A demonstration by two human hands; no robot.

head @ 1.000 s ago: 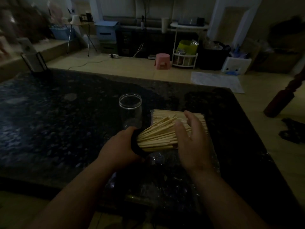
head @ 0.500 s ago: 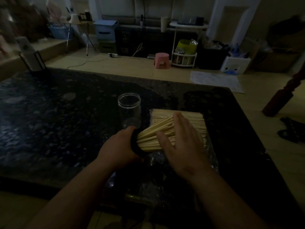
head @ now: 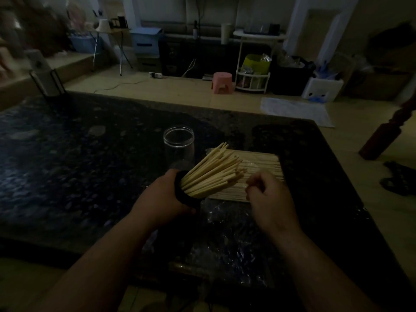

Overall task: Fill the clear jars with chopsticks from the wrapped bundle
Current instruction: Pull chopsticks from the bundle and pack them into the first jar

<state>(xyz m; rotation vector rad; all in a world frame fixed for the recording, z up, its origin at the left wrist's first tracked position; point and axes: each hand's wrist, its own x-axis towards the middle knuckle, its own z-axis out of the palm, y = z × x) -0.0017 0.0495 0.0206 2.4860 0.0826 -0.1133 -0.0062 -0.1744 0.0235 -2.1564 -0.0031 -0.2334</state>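
Head view: the tilted jar [head: 180,195] is gripped by the left hand [head: 161,199], chopsticks [head: 211,172] fanned loosely from it. The right hand [head: 273,199] fingers [head: 254,188] are curled above the wrapped bundle [head: 263,164] on the table [head: 90,176], pinch unclear. If tipped further, chopsticks could be spilled against the empty jar [head: 179,143] behind.

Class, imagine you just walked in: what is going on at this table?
A person is loading chopsticks into jars at a dark table. The left hand grips a tilted jar packed with chopsticks that fan out of its mouth. The right hand, fingers curled, is over the flat bundle beside it; whether it pinches any sticks is too dim to tell. A second clear jar stands upright and empty behind.
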